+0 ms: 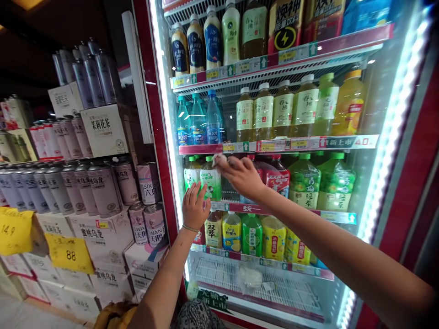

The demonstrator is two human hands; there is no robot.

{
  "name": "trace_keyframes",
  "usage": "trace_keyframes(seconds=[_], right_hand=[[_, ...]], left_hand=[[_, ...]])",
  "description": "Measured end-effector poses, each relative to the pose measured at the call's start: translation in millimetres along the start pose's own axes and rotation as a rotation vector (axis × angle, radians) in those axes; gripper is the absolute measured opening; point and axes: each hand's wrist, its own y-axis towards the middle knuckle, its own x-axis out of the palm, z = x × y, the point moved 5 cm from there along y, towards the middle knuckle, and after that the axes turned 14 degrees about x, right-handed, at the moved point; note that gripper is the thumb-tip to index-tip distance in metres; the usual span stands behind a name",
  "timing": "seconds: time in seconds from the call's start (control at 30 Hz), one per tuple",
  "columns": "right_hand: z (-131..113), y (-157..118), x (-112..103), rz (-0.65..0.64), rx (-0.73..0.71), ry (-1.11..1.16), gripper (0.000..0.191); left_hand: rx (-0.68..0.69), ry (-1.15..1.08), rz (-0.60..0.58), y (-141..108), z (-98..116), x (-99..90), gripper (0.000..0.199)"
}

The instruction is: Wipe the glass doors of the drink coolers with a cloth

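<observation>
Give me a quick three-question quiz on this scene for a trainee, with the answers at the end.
1. Which hand holds the white wad?
2. Which is nearest the left hand: (a) the blue-capped bottles, (b) the green-capped bottles, or (c) the orange-capped bottle?
3. Fill in: the right-hand yellow sign shows the number ___.

Key:
1. The right hand.
2. b.
3. 88.

Cans (104,189) stand on boxes (116,242) left of the fridge (157,123), inside which bottles (283,109) line the shelves (288,144).
</observation>
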Motion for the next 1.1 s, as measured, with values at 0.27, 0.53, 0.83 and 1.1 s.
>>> trace_keyframes(seconds=[0.27,0.53,0.83,1.1], right_hand=[[-8,15,8,0.009,-0.004,0.045,0.071],[-16,33,14,-0.001,-0.103,0.114,0.075],[-51,62,36,0.025,-0.164,0.038,0.063],[-74,87,50,-0.004,-0.176,0.131,0.065]], left_hand=[[-0.096,-0.029,0.010,3,1,-0.7,0.049],[-0.308,-0.023,0.079,-30,18,-1.2,0.048],[-0.341,-0.069,-0.046,-63,16,-5.8,0.055],[-0.379,-0.103,-0.075,-78,7,-8.1,0.056]])
